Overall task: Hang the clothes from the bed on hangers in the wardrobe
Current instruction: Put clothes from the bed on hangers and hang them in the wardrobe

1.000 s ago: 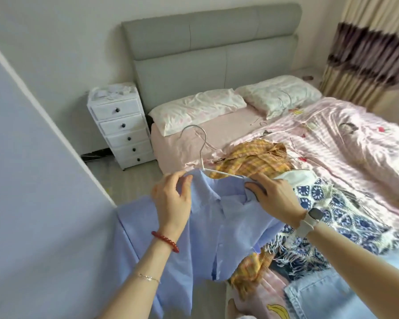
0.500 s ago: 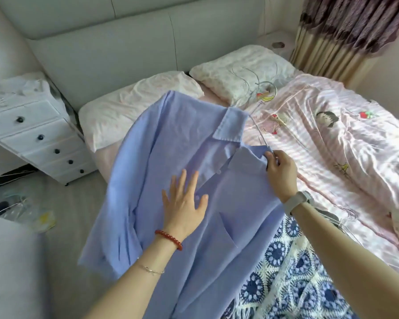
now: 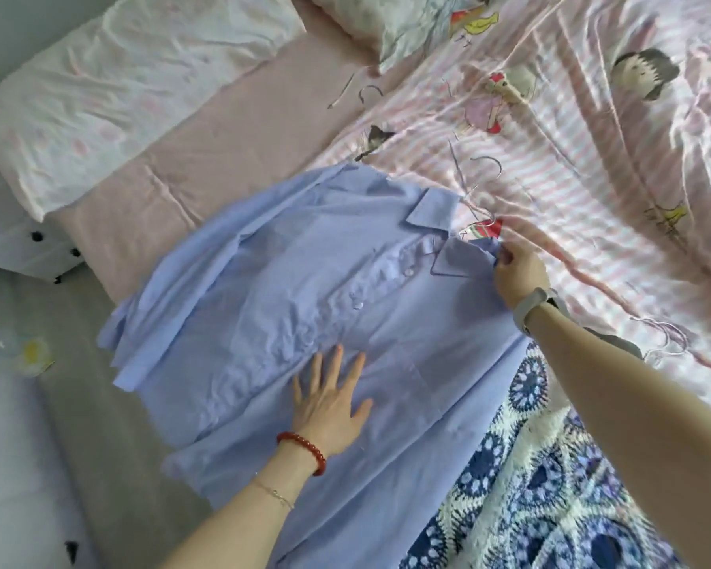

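Her left hand (image 3: 329,400) lies flat, fingers spread, on the blue shirt (image 3: 304,322) spread across the bed (image 3: 206,158), while her right hand (image 3: 518,273) pinches its collar edge just beyond.

A grey floor (image 3: 79,425) runs along the near side of the bed (image 3: 206,166), out beyond the left hand, and a white chest of drawers (image 3: 13,244) with dark round knobs stands there at the bed's head end. Ahead of both hands, two pale crumpled pillows (image 3: 111,76) lie at the top of the pink sheet. A pink striped quilt (image 3: 571,166) printed with cartoon figures spreads past the right hand, its folds lit by soft daylight.
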{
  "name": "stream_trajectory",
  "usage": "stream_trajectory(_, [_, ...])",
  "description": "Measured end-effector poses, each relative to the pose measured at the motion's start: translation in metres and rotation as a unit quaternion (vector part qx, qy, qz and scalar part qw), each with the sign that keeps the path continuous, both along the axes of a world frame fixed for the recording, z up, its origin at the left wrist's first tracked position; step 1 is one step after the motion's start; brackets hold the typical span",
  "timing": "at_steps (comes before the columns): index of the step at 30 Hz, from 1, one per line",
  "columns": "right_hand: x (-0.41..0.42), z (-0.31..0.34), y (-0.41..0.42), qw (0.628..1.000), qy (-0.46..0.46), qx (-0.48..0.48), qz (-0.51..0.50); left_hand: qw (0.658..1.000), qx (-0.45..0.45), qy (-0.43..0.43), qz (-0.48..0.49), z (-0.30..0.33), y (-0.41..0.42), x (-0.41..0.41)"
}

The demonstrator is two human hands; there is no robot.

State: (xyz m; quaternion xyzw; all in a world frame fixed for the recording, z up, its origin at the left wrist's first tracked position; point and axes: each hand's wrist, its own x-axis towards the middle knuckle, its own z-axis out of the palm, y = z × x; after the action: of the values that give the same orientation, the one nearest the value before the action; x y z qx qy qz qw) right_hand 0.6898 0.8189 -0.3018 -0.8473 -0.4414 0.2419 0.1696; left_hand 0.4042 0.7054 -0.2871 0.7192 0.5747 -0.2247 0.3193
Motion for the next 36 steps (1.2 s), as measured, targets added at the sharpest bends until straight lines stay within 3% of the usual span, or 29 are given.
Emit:
stream_trajectory(4, [-0.019,-0.017,-0.013,0.987,-0.019,-0.149,0.048,0.999,-0.035,0.008,-0.009,-0.005,0.005,0.001])
stream_trajectory(6, [-0.036,-0.019,-0.027,0.985,-0.019,-0.163,0.049,0.999,-0.043,0.000,-0.003,-0.001,0.009,0.000])
stream_trajectory(9, [-0.054,-0.003,-0.048,0.989,-0.073,-0.106,0.070,0.999,0.034,-0.012,0.017,0.017,0.010,-0.005])
stream_trajectory(16, [-0.152,0.072,-0.111,0.965,-0.072,0.059,0.245,0.958,0.269,-0.001,0.101,0.080,-0.045,-0.070])
stream_trajectory(23, [-0.288,0.144,-0.216,0.908,0.015,0.071,0.412,0.911,0.313,0.020,0.269,0.135,-0.184,-0.184])
stream_trajectory(25, [-0.326,0.155,-0.252,0.870,0.012,0.072,0.488,0.899,0.312,0.032,0.307,0.145,-0.237,-0.214])
stream_trajectory(31, [-0.459,0.180,-0.383,0.706,-0.021,0.103,0.701,0.853,0.313,0.119,0.401,0.172,-0.415,-0.310])
stream_trajectory(36, [-0.576,0.219,-0.486,0.599,0.014,0.158,0.785,0.744,0.358,0.194,0.529,0.208,-0.559,-0.395])
